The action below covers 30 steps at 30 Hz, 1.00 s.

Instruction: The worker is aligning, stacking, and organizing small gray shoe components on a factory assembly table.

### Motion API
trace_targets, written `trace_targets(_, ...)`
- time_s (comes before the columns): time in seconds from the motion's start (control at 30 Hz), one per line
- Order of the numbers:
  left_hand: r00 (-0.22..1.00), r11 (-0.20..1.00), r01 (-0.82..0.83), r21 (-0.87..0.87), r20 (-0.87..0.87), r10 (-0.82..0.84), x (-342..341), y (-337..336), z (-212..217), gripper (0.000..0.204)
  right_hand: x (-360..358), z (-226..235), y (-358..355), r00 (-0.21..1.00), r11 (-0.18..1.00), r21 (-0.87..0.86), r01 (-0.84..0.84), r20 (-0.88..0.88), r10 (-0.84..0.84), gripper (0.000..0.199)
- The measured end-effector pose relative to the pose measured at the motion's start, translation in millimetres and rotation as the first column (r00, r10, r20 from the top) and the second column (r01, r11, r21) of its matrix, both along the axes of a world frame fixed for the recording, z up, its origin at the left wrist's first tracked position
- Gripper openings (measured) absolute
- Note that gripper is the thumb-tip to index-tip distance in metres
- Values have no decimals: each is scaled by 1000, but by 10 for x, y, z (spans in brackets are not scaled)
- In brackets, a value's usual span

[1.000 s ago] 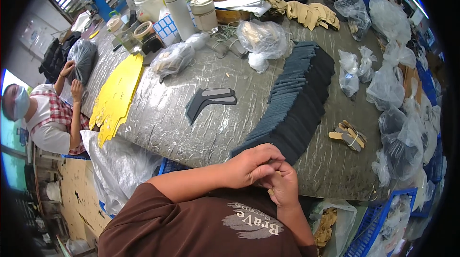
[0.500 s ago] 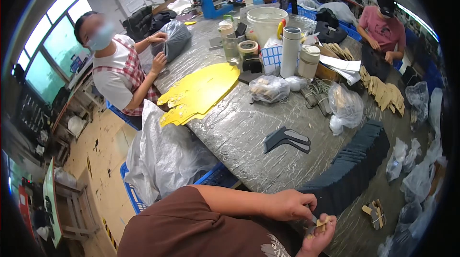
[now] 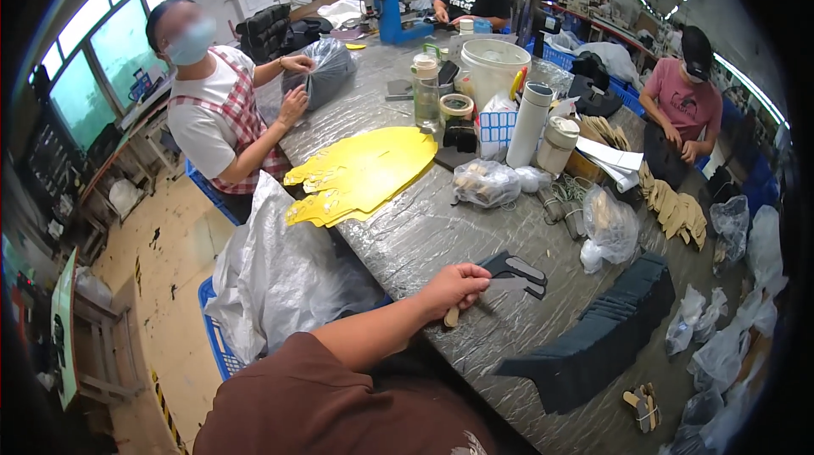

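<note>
Black forked piece [image 3: 497, 264] lies just right of left grip [image 3: 458, 287]; grip pinching tan stick [image 3: 452, 317], end jutting below.

Left hand [image 3: 458, 288] moved over to the forked dark piece [image 3: 498, 262], tan strip [image 3: 452, 317] jutting below, right hand gone from view

Left hand [image 3: 456, 290] gripping a tan strip [image 3: 452, 317], dark forked piece [image 3: 497, 263] at its fingertips, dark stack [image 3: 593, 332] nearby

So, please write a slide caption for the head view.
Left hand near a dark forked piece on a table with yellow sheets.
</note>
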State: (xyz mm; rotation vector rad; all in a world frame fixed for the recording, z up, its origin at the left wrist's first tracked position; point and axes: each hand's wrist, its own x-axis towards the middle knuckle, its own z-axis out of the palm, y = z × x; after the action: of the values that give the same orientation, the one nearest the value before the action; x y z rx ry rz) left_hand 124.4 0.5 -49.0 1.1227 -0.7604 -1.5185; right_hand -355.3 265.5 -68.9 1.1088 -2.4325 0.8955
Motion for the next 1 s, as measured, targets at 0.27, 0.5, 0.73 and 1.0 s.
trace_targets(0.27, 780, 985, 171, 5, -612, -132, 239, -146, -231, 8, 944, 1796, -1208, -607, -431, -601, -673, 117, 786, 21)
trace_targets(0.5, 786, 984, 177, 1, -603, -141, 212, -151, -268, 7, 1775, 2440, -1576, -987, -839, -523, -152, 41, 153, 31)
trace_targets(0.73, 766, 980, 196, 42, -631, -126, 195, -157, -182, 6, 1832, 2409, -1523, -988, -831, -536, -152, 61, 141, 30)
trace_targets(1.0, 777, 975, 219, 34, -611, -153, 186, -172, -156, 7, 1904, 2357, -1547, -991, -834, -534, -136, 61, 123, 29)
